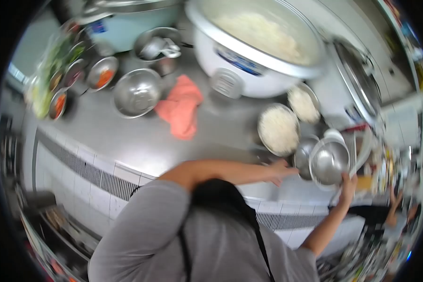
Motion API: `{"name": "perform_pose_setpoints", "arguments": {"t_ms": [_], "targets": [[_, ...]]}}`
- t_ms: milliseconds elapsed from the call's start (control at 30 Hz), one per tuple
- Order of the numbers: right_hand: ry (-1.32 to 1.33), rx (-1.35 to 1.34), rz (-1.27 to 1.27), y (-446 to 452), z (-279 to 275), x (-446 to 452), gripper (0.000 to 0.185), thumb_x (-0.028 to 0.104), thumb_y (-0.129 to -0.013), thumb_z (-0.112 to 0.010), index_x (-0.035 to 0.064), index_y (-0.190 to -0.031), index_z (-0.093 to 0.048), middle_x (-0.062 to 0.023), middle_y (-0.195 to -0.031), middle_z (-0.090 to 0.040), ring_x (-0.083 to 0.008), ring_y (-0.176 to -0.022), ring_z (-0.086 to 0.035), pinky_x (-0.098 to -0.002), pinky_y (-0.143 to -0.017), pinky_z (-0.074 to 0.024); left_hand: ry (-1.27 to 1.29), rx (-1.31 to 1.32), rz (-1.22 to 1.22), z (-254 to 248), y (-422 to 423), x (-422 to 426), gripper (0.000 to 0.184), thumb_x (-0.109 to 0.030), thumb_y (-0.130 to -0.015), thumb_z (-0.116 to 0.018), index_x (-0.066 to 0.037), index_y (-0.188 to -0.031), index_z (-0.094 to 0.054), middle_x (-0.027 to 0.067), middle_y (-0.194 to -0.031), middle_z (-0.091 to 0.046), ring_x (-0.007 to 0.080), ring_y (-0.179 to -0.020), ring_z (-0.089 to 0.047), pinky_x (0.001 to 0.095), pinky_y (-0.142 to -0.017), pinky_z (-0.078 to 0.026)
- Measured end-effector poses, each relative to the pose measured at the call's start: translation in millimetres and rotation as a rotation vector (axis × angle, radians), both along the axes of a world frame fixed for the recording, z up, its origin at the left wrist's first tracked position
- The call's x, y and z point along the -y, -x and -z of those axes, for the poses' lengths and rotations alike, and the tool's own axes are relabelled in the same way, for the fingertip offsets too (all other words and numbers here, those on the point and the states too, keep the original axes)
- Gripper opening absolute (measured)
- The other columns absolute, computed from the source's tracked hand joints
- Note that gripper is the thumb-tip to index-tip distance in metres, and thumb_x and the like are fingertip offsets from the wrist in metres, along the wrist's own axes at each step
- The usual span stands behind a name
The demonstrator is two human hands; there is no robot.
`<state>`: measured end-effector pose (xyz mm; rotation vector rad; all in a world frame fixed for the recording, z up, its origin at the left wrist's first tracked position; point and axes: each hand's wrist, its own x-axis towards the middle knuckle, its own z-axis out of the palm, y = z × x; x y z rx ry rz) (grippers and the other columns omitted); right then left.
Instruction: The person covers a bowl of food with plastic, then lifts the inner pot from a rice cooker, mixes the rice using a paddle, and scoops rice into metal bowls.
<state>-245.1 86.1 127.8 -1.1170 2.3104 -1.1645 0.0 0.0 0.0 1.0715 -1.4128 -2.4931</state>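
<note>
My right hand (347, 187) grips the rim of a shiny metal bowl (330, 162) at the right end of the steel counter. Reaching across my body, my left hand (282, 173) has its fingers apart beside a second metal bowl (304, 154). Whether it touches that bowl is blurred. The second bowl sits partly behind the one in my right hand. Just beyond my left hand stands a bowl of white rice (278, 129), with another rice-filled bowl (303, 104) behind it.
A large white cooker (242, 82) full of rice stands at the back. An orange cloth (182, 109) and a metal bowl (137, 93) lie on the counter (103, 136). Small bowls hold shredded orange food (105, 78) at left. Another person (395, 218) is at far right.
</note>
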Motion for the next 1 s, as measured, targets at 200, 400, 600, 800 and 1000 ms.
{"name": "perform_pose_setpoints", "arguments": {"t_ms": [200, 400, 600, 800, 1000], "targets": [[0.172, 0.118, -0.09, -44.8, -24.5, -16.3, 0.046, 0.01, -0.064, -0.059, -0.0037, -0.107, -0.047, -0.0088, -0.098, -0.049, -0.0189, -0.088, -0.045, -0.0303, -0.081, -0.0352, 0.217, 0.096, -0.309, 39.8, 42.9, 13.9, 0.032, -0.023, -0.069, -0.061, 0.007, -0.082, -0.057, 0.0141, -0.074, -0.059, 0.0203, -0.051, -0.06, 0.0314, -0.044, -0.052], [0.33, 0.177, -0.245, -110.9, -77.4, 12.7, 0.06, 0.012, -0.063, -0.062, -0.0047, -0.117, -0.04, -0.0123, -0.107, -0.048, -0.0219, -0.098, -0.045, -0.0303, -0.088, -0.0321, 0.07, -0.155, -0.124, -15.7, -109.7, 6.3, 0.026, -0.015, -0.071, -0.057, 0.004, -0.088, -0.054, 0.0114, -0.076, -0.055, 0.0192, -0.057, -0.058, 0.0296, -0.045, -0.052], [0.315, 0.397, -0.434, -238.3, -47.3, 90.0, 0.071, 0.008, -0.062, -0.067, -0.0062, -0.123, -0.033, -0.0147, -0.116, -0.044, -0.0241, -0.106, -0.043, -0.0321, -0.092, -0.0317, 0.177, -0.157, -0.664, -54.0, -362.5, -25.5, 0.027, -0.011, -0.073, -0.055, 0.001, -0.097, -0.055, 0.0071, -0.08, -0.059, 0.0137, -0.063, -0.059, 0.025, -0.05, -0.049], [0.008, 0.49, -1.261, -484.1, 44.4, 145.2, 0.029, 0.008, -0.068, -0.058, -0.0031, -0.094, -0.052, -0.0057, -0.08, -0.054, -0.0123, -0.066, -0.052, -0.0259, -0.058, -0.0428, 0.325, 0.466, -1.579, -36.8, -573.8, -122.6, 0.022, -0.008, -0.073, -0.05, 0.007, -0.089, -0.055, 0.0122, -0.074, -0.059, 0.0177, -0.055, -0.059, 0.0256, -0.046, -0.052], [-0.103, 0.468, -1.165, -656.1, 100.4, 183.1, 0.025, 0.007, -0.07, -0.053, -0.0087, -0.088, -0.048, -0.0184, -0.071, -0.057, -0.0227, -0.047, -0.059, -0.0288, -0.038, -0.0472, 0.349, 0.516, -1.9, -26.1, -633.1, -156.1, 0.018, -0.005, -0.073, -0.046, 0.006, -0.085, -0.053, 0.0097, -0.067, -0.056, 0.0151, -0.047, -0.055, 0.0229, -0.041, -0.049]]}}
